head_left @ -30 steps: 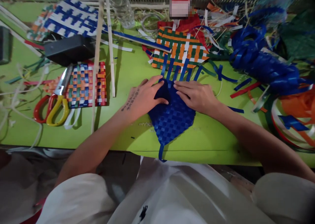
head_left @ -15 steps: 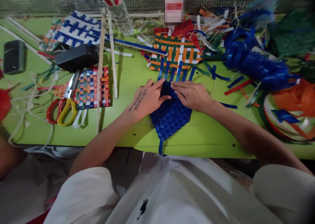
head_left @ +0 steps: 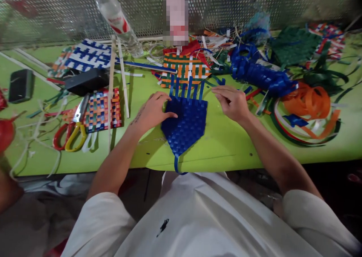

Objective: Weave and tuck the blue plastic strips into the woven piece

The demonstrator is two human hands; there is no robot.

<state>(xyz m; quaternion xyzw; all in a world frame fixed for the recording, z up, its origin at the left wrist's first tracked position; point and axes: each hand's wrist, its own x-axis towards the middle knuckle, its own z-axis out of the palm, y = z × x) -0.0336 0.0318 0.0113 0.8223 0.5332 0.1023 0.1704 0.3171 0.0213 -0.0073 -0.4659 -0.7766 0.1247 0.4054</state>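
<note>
Head view: our left hand (head_left: 157,109), thumb and fingers spread, touches the blue woven piece (head_left: 189,123) to its right; beyond, our right hand (head_left: 234,100) bunches its fingers, whether pinching anything we cannot tell.

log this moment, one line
left hand: at left edge of flat blue woven plastic piece | right hand: apart, to its right
</note>
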